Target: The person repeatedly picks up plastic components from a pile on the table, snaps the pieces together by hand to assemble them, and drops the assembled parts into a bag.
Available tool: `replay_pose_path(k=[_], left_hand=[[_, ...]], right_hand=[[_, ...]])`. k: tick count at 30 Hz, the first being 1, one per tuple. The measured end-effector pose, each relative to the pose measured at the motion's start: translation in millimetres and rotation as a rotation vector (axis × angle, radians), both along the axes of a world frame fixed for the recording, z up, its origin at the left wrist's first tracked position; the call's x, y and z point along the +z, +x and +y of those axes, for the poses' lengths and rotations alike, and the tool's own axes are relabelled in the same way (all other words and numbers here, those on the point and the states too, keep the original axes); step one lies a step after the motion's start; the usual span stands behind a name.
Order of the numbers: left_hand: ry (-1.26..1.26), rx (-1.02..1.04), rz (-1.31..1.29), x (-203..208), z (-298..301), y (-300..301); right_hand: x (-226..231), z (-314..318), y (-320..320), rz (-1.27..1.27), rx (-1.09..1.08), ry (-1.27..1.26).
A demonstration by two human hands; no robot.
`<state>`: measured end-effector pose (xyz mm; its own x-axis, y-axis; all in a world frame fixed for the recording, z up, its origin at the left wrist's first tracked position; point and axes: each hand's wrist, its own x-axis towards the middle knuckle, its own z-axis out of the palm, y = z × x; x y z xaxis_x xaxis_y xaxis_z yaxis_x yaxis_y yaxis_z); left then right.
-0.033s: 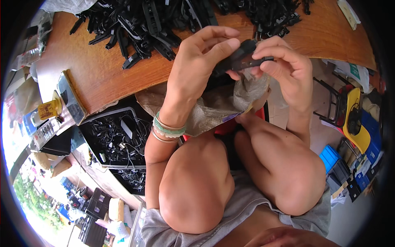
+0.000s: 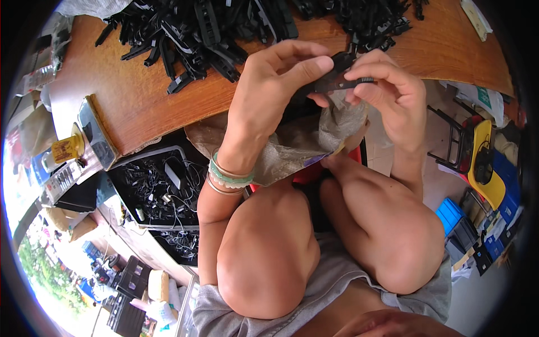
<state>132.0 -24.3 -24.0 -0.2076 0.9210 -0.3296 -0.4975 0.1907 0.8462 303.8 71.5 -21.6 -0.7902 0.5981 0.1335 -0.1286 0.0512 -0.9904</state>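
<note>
Both hands hold one dark black plastic part [image 2: 331,84] over the near edge of the table. It is long and narrow, with a finely ridged end by the right fingers. My left hand [image 2: 275,76] has its thumb along the part's upper side; its other fingers are partly hidden behind it. My right hand [image 2: 393,92] pinches the ridged end between thumb and forefinger. Below them a crumpled, translucent beige plastic sheet [image 2: 286,151] hangs over my lap. Beyond the hands, a heap of similar black plastic parts [image 2: 191,42] lies on the wooden table [image 2: 112,73].
A second pile of black pieces [image 2: 376,25] sits farther right. Left of my knees are black trays [image 2: 140,168] of small parts and cables. A dark flat phone-like object [image 2: 96,132] rests at the table's left edge. A yellow chair [image 2: 485,168] stands on the right.
My left hand has shifted slightly down and right, and the black part has tilted a little with it. My right hand stays nearly in place, still pinching the ridged end.
</note>
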Motion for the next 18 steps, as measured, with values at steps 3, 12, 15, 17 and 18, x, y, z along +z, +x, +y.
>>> replay_pose_path(k=[3, 12, 15, 17, 18], left_hand=[[0.006, -0.032, 0.079, 3.0, -1.9, 3.8], [0.277, 0.003, 0.774, 7.5, -14.8, 19.4], [0.315, 0.005, 0.887, 5.7, -15.5, 20.5], [0.308, 0.002, 0.921, 6.9, -15.3, 18.3], [0.308, 0.001, 0.92, 6.8, -15.8, 16.1]], right_hand=[[3.9, -10.6, -3.6, -0.043, -0.109, -0.04], [4.7, -20.2, -4.3, -0.085, -0.259, 0.052], [-9.7, -12.6, -2.7, 0.002, -0.228, 0.317], [-10.0, -14.8, -6.8, 0.035, -0.28, 0.306], [-10.0, -17.2, -8.6, 0.066, -0.328, 0.285]])
